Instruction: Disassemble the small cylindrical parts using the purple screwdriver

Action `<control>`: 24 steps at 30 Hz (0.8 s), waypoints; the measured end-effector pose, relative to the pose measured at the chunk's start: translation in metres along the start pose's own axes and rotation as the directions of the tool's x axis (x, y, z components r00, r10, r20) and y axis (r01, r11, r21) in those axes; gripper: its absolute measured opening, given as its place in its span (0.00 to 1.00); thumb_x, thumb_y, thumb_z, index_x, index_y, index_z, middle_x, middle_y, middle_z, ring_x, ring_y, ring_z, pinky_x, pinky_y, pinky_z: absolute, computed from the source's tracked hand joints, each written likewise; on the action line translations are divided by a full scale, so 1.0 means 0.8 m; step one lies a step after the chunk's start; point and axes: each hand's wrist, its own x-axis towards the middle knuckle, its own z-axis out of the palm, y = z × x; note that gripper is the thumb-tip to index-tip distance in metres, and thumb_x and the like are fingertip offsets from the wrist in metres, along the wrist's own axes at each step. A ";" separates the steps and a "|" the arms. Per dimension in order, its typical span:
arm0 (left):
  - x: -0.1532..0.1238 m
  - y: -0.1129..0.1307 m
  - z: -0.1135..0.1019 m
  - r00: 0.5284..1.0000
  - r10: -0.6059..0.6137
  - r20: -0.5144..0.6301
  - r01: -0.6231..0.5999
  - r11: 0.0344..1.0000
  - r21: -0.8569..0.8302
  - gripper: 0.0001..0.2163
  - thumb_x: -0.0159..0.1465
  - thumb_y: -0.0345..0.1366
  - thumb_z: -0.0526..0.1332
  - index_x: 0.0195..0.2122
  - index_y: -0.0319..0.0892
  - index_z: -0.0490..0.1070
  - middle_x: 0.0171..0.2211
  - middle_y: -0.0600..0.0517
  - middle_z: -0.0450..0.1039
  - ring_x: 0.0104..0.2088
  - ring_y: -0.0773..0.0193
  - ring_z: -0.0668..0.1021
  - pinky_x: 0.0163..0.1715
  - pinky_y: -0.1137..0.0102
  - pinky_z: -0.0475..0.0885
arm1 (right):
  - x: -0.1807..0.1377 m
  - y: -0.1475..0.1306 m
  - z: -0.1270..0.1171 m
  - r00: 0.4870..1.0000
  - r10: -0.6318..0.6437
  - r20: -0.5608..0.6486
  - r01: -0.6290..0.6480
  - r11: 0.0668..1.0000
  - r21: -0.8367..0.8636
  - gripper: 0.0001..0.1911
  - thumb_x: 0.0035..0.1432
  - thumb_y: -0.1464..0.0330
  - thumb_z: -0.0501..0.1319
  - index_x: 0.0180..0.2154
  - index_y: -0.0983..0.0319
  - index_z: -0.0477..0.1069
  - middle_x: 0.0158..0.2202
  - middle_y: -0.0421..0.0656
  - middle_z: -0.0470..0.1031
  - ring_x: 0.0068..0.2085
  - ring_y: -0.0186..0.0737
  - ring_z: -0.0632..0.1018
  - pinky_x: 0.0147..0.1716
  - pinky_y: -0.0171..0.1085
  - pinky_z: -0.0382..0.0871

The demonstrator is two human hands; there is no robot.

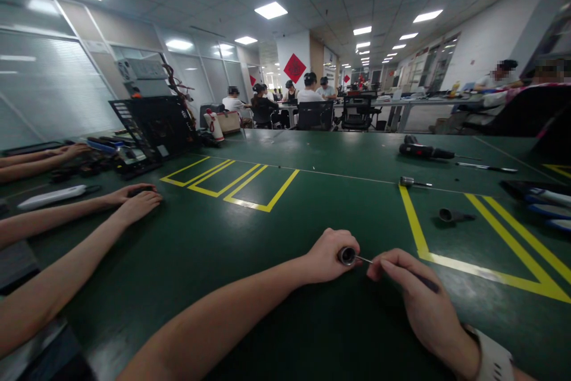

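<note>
My left hand [328, 255] is closed around a small dark cylindrical part, its hollow round end [347, 256] facing me. My right hand [413, 286] grips a slim screwdriver [364, 260] with a thin metal shaft and a dark handle. The shaft points left and its tip meets the side of the part, though the exact contact is too small to make out. Both hands are just above the green table [267, 309]. Farther right, a similar cup-ended dark part [447, 215] lies inside a yellow tape outline [486, 274].
Behind that outline lie a black power screwdriver [423, 151], a slim pen-like tool [486, 167] and a short piece with a metal shaft [414, 182]. At left are a co-worker's hands [138, 202], a white wand-shaped device [53, 195] and a black open-frame machine [156, 131].
</note>
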 end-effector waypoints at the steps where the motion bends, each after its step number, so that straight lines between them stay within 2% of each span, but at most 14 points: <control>1: 0.000 0.000 0.000 1.000 0.008 0.003 -0.008 1.000 -0.003 0.06 0.59 0.35 0.62 0.30 0.40 0.66 0.31 0.55 0.70 0.34 0.66 0.72 0.38 0.70 0.61 | 0.001 0.002 -0.001 1.000 0.014 -0.004 -0.014 0.999 0.031 0.12 0.57 0.62 0.56 0.27 0.59 0.73 0.27 0.41 0.74 0.33 0.42 0.74 0.36 0.40 0.65; 4: 0.001 -0.001 0.001 1.000 0.005 -0.001 -0.005 1.000 0.006 0.06 0.58 0.35 0.62 0.30 0.40 0.66 0.30 0.55 0.70 0.34 0.66 0.72 0.37 0.71 0.61 | 0.000 0.001 0.000 1.000 0.015 -0.024 -0.014 1.000 0.022 0.12 0.58 0.62 0.55 0.27 0.59 0.73 0.27 0.41 0.74 0.33 0.42 0.74 0.36 0.40 0.66; 9: 0.001 0.001 0.004 0.998 -0.036 -0.042 0.040 0.996 0.083 0.05 0.58 0.35 0.61 0.30 0.40 0.67 0.30 0.55 0.69 0.34 0.66 0.72 0.36 0.70 0.59 | -0.009 -0.010 0.008 0.994 -0.104 -0.020 0.096 0.965 -0.246 0.12 0.56 0.60 0.56 0.28 0.59 0.72 0.29 0.43 0.74 0.33 0.44 0.74 0.33 0.41 0.65; 12: 0.001 0.003 0.004 0.999 -0.036 -0.038 0.041 0.989 0.142 0.03 0.58 0.33 0.61 0.30 0.41 0.67 0.29 0.55 0.69 0.34 0.65 0.72 0.34 0.69 0.58 | -0.011 -0.012 0.011 0.992 -0.129 -0.001 0.123 0.945 -0.303 0.13 0.55 0.59 0.56 0.27 0.59 0.72 0.29 0.43 0.74 0.33 0.45 0.74 0.34 0.42 0.65; 15: 0.000 0.002 0.005 0.999 -0.028 -0.037 0.033 0.992 0.120 0.03 0.58 0.32 0.61 0.30 0.41 0.67 0.29 0.55 0.69 0.34 0.65 0.72 0.34 0.70 0.58 | -0.007 -0.011 0.008 0.997 -0.071 0.016 0.072 0.968 -0.239 0.13 0.56 0.59 0.55 0.26 0.59 0.72 0.28 0.42 0.74 0.33 0.44 0.74 0.34 0.41 0.65; 18: -0.001 0.000 0.004 0.999 -0.025 -0.047 0.028 0.998 0.061 0.05 0.59 0.36 0.61 0.31 0.41 0.67 0.30 0.55 0.70 0.34 0.66 0.72 0.35 0.70 0.59 | -0.001 -0.007 0.003 1.000 -0.002 0.015 0.003 0.996 -0.084 0.13 0.56 0.61 0.56 0.26 0.59 0.73 0.27 0.42 0.74 0.34 0.43 0.74 0.35 0.40 0.64; 21: 0.000 -0.001 0.003 0.999 -0.016 -0.029 0.017 1.000 0.026 0.06 0.59 0.36 0.61 0.30 0.40 0.66 0.30 0.55 0.70 0.34 0.66 0.72 0.36 0.70 0.60 | 0.003 -0.005 0.002 0.998 0.056 -0.005 -0.056 0.996 0.070 0.12 0.55 0.62 0.57 0.25 0.60 0.73 0.26 0.42 0.74 0.33 0.43 0.74 0.36 0.40 0.65; 24: 0.001 0.000 0.001 1.000 -0.022 -0.015 0.022 1.000 0.022 0.06 0.59 0.36 0.61 0.30 0.40 0.67 0.30 0.54 0.70 0.34 0.66 0.73 0.36 0.70 0.61 | 0.004 -0.006 0.004 0.995 0.099 -0.032 -0.093 0.985 0.147 0.12 0.54 0.62 0.58 0.25 0.61 0.73 0.26 0.42 0.74 0.32 0.42 0.74 0.35 0.40 0.65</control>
